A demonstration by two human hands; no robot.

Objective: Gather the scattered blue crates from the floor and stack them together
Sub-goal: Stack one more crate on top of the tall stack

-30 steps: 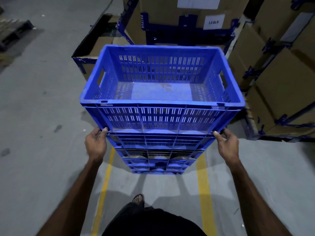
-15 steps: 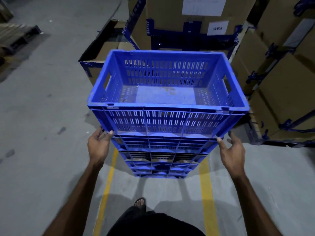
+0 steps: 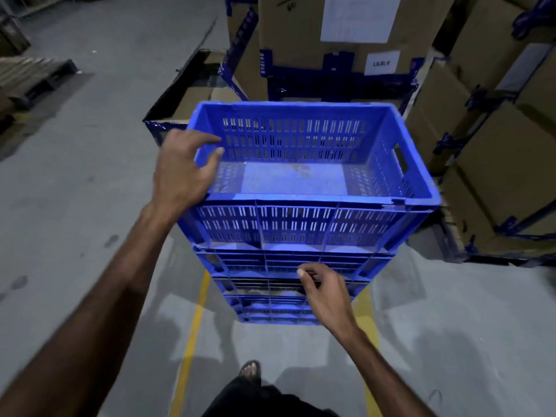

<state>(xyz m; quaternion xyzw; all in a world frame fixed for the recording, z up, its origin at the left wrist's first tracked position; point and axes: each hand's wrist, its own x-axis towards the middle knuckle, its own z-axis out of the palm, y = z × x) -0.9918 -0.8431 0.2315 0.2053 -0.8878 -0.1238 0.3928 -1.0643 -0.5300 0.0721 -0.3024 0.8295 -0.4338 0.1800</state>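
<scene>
A stack of several blue slotted crates (image 3: 288,266) stands on the floor ahead of me. The top blue crate (image 3: 301,227) is empty and sits square on the ones below. My left hand (image 3: 183,173) lies over the top crate's near left rim, fingers spread and loosely bent, with thumb and fingertips reaching inside the crate. My right hand (image 3: 326,293) hovers in front of the stack's lower crates, fingers curled in and thumb against them. It holds nothing that I can see.
Tall cardboard boxes (image 3: 496,164) bound with blue straps crowd the right side and the back. An open low carton (image 3: 192,97) lies behind the stack on the left. Yellow floor lines (image 3: 189,344) run under the stack. A wooden pallet (image 3: 33,76) sits far left. My sandalled foot (image 3: 249,368) shows below.
Both hands have left the bottom corners of the top crate. My left hand rose onto its left rim and my right hand moved inward to the front of the stack. The camera moved closer.
</scene>
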